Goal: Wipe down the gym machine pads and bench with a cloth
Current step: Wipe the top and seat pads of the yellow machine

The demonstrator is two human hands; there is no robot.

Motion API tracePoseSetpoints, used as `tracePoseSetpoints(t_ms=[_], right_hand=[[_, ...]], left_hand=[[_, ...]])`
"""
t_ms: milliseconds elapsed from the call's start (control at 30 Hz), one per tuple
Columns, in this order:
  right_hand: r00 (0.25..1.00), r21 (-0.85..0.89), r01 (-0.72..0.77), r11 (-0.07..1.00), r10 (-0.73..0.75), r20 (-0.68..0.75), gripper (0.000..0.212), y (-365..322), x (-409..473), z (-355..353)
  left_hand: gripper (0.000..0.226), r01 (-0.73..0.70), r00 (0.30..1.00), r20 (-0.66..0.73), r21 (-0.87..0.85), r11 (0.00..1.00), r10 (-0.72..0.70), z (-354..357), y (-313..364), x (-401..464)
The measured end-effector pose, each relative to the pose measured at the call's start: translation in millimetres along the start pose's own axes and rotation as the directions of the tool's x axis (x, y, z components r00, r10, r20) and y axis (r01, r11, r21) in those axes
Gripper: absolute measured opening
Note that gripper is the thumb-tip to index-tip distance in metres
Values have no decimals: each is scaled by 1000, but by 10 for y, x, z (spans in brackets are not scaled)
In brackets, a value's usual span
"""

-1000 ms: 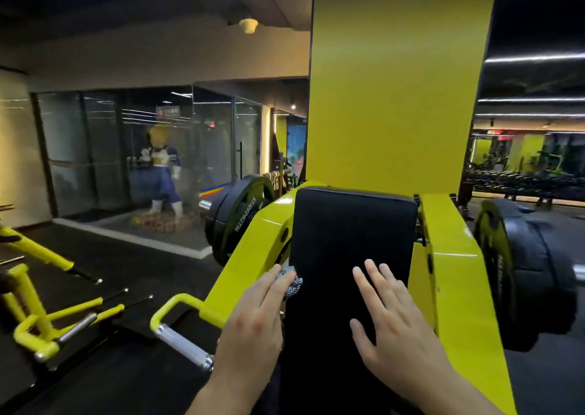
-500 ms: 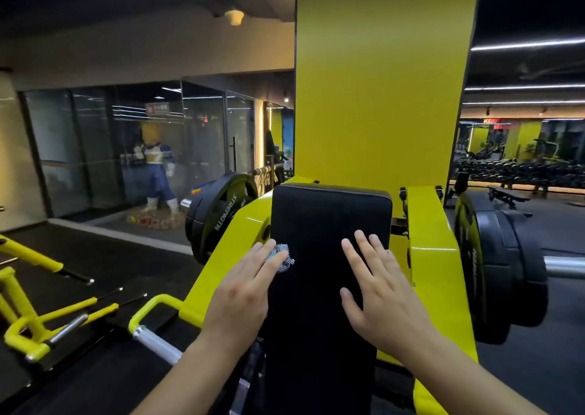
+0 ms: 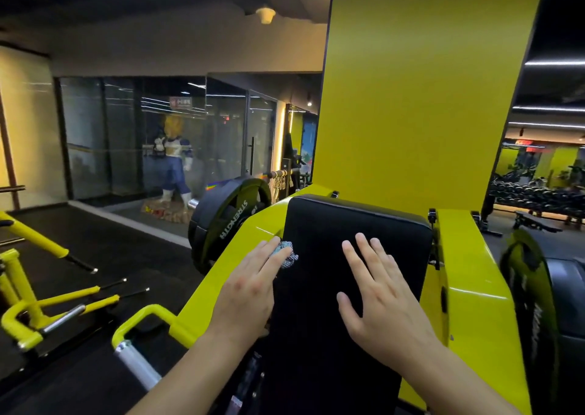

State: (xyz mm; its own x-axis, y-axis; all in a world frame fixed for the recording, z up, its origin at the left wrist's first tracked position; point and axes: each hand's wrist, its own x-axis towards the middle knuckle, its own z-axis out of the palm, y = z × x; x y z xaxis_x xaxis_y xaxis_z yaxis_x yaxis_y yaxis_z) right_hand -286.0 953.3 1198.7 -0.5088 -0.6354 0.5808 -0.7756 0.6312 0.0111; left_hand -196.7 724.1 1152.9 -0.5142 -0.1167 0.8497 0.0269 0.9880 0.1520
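Note:
A long black machine pad (image 3: 319,288) runs away from me between two yellow frame arms. My left hand (image 3: 250,288) lies flat on the pad's left edge, fingers straight, pressing a small checked cloth (image 3: 286,254) against it; only the cloth's crumpled tip shows past the fingertips. My right hand (image 3: 380,300) rests flat on the right half of the pad with its fingers spread and holds nothing.
Black weight plates hang on the left side (image 3: 228,221) and the right side (image 3: 538,304) of the yellow machine frame (image 3: 465,281). A chrome-tipped yellow handle (image 3: 136,348) juts out at lower left. A wide yellow pillar (image 3: 421,91) stands behind the pad. More yellow equipment (image 3: 28,304) sits on the left floor.
Both hands have slid up the pad toward its far end, the left one carrying the cloth along the left edge. The camera view has risen slightly.

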Motion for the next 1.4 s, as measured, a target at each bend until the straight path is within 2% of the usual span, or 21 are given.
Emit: tracePoseSetpoints(t_ms=[267, 500, 567, 667, 767, 833, 1000, 1067, 1267, 1400], right_hand=[[1000, -49, -3, 999, 4, 19, 80, -268, 602, 227], [996, -140, -68, 988, 76, 53, 79, -571, 1318, 531], [992, -186, -89, 979, 104, 73, 79, -601, 1488, 683], [983, -257, -121, 959, 152, 106, 81, -572, 1674, 881], [978, -321, -136, 937, 178, 107, 84, -482, 1848, 982], [977, -366, -135, 921, 185, 103, 86, -441, 1920, 1021], [977, -387, -168, 907, 206, 59, 90, -429, 2086, 1165], [977, -388, -175, 905, 209, 46, 91, -426, 2125, 1220], [978, -435, -154, 887, 200, 60, 91, -360, 2106, 1294], [976, -439, -162, 884, 209, 61, 91, -384, 2122, 1348]], left_hand=[[50, 39, 999, 25, -157, 987, -36, 242, -578, 384], [50, 154, 987, 101, -372, 916, -125, 737, -1280, 860], [49, 229, 972, 157, -495, 838, -174, 951, -1378, 934], [44, 412, 909, 255, -673, 614, -329, 1248, -1453, 1011], [40, 540, 820, 365, -749, 385, -440, 1496, -1504, 1195], [40, 566, 797, 430, -775, 279, -424, 1593, -1495, 1329], [47, 443, 895, 419, -874, 199, -152, 1757, -1431, 1469], [48, 413, 910, 400, -894, 172, -105, 1827, -1445, 1399], [53, 496, 867, 483, -860, 119, -126, 2048, -1497, 966], [48, 586, 802, 573, -809, 41, -168, 2014, -1488, 942]])
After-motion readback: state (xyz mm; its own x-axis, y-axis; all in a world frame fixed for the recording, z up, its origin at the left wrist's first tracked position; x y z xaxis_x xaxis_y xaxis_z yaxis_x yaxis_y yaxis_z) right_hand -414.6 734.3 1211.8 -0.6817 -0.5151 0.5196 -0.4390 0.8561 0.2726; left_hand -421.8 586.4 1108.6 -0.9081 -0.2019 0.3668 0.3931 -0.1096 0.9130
